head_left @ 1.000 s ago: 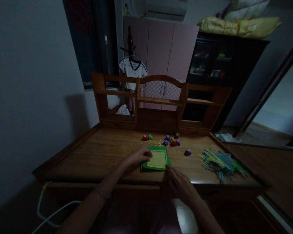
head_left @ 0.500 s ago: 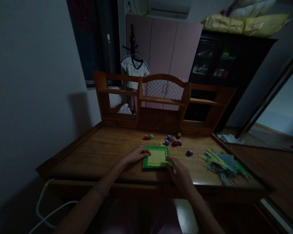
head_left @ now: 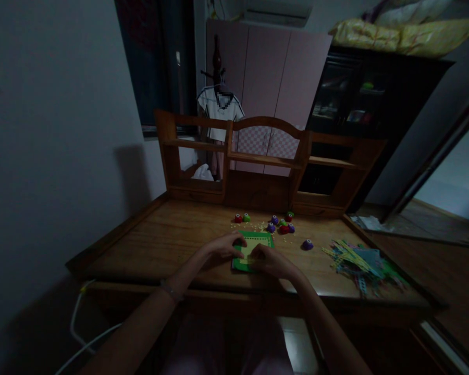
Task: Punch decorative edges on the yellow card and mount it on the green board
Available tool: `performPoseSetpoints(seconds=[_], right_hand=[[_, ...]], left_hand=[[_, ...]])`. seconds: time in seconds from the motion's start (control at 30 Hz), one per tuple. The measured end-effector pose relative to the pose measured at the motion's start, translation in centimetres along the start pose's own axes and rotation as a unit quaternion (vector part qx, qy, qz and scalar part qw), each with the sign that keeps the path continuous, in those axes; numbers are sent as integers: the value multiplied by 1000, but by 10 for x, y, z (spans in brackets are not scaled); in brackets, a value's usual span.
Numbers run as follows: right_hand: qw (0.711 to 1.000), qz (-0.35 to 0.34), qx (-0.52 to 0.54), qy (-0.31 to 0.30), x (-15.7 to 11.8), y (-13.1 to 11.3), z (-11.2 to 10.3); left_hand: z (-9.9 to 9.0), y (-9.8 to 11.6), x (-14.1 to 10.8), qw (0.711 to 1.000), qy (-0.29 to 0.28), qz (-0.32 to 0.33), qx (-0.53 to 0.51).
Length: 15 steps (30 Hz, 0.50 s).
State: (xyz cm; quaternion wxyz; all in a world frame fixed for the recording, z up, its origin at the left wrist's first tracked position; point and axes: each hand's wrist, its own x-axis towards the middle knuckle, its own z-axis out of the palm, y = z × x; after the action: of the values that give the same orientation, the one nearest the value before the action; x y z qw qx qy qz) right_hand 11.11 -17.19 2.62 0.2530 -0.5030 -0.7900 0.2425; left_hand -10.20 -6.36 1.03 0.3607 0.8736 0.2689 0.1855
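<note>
A green sheet (head_left: 240,265) lies near the desk's front edge, with a pale yellow sheet (head_left: 258,242) on top. Small dark marks run in a row along the yellow sheet's upper border. My left hand (head_left: 225,246) rests on the left side of the sheets, thumb and fingers apart. Over the lower middle of the yellow sheet is my right hand (head_left: 272,260), its fingers curled and pressed together. Whatever its fingertips pinch, if anything, is too small to see. Just beyond the sheets lie scattered pale yellow bits (head_left: 262,226).
Several small rounded red, green and purple pieces (head_left: 283,229) sit behind the sheets. A lone purple piece (head_left: 307,244) lies to the right. Colourful cut strips (head_left: 354,260) are heaped farther right. A wooden shelf unit (head_left: 266,162) rises along the desk's back edge.
My right hand has moved left from the right edge of the sheets onto the yellow sheet, its fingers now curled. My left hand's fingers have spread wider. The camera view has shifted slightly.
</note>
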Motion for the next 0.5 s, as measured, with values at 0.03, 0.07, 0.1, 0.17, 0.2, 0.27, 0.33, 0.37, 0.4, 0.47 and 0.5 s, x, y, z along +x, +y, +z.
performPoseSetpoints(seconds=[0.03, 0.07, 0.1, 0.17, 0.2, 0.27, 0.33, 0.37, 0.4, 0.47, 0.5], right_hand=[[1000, 3, 0, -8, 1, -1, 0], [1000, 6, -2, -12, 1, -2, -1], [1000, 7, -4, -11, 2, -3, -1], [1000, 4, -8, -5, 1, -5, -1], [1000, 0, -9, 0, 1, -5, -1], [1000, -6, -7, 11, 1, -5, 1], [1000, -9, -4, 17, 2, -5, 4], [1000, -10, -2, 18, 3, -5, 6], [1000, -10, 0, 20, 5, -5, 7], [1000, -11, 5, 22, 7, -8, 11], [1000, -12, 8, 23, 9, -9, 12]], left_hand=[[-1, 0, 0, 1000, -7, 3, -7], [-2, 0, 0, 1000, -12, 4, -15], [-3, 2, 0, 1000, -14, 3, -23], [-5, 6, 0, 999, -22, 1, -35], [-6, 9, 0, 999, -25, 0, -39], [-7, 15, -1, 999, -25, -6, -42], [-6, 19, -3, 999, -9, -16, -42], [-5, 19, -4, 999, 1, -19, -39], [-4, 20, -5, 999, 8, -19, -33], [-2, 18, -5, 1000, 22, -12, -12], [-2, 17, -4, 1000, 26, -8, -1]])
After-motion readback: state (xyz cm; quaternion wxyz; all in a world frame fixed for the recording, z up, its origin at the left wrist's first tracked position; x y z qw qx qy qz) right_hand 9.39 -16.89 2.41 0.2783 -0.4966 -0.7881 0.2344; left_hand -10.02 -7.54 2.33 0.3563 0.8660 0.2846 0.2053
